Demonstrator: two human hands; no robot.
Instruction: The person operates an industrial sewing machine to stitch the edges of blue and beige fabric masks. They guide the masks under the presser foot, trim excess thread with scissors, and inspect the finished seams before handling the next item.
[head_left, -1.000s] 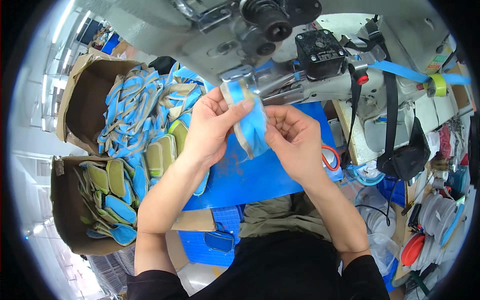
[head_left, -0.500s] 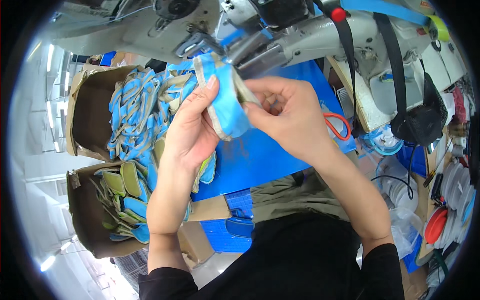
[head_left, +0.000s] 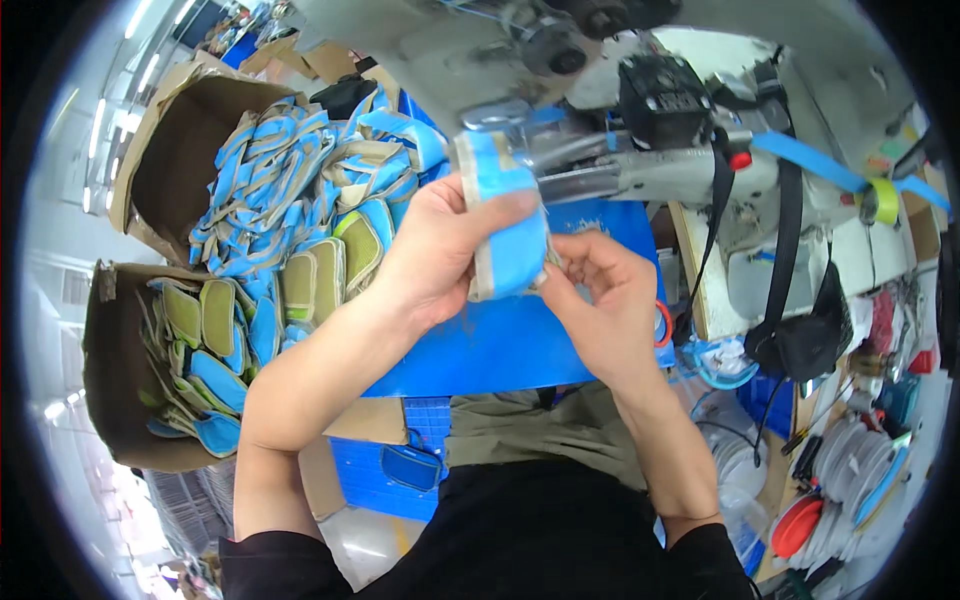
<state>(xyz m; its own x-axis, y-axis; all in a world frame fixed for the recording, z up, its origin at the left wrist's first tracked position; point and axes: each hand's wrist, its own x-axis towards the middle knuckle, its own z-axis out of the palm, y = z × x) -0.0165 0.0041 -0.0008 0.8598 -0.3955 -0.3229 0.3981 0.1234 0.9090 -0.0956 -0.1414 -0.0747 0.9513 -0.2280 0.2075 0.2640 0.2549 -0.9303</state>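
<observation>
My left hand (head_left: 440, 250) is closed on a blue fabric band (head_left: 515, 230) with beige edging, its thumb lying across the front. My right hand (head_left: 610, 305) pinches the band's lower right edge between thumb and fingertips. The band stands upright, just in front of the metal cylinder arm (head_left: 585, 183) of a sewing machine. Whether it touches the arm, I cannot tell. Its far side is hidden. Left of my left hand lie olive-green pads with blue backs (head_left: 313, 282) and a heap of blue and beige strips (head_left: 265, 190).
Two cardboard boxes stand at the left; the lower box (head_left: 105, 340) holds several green and blue pads. Below my hands is a blue tabletop (head_left: 470, 350). Red-handled scissors (head_left: 662, 325) lie by my right wrist. Black straps (head_left: 787, 240) hang from the machine at right.
The view has shifted, so the machine sits further right. The band, earlier bent open like a loop, now shows a flatter face. My left hand's grip has turned, its thumb now pointing right.
</observation>
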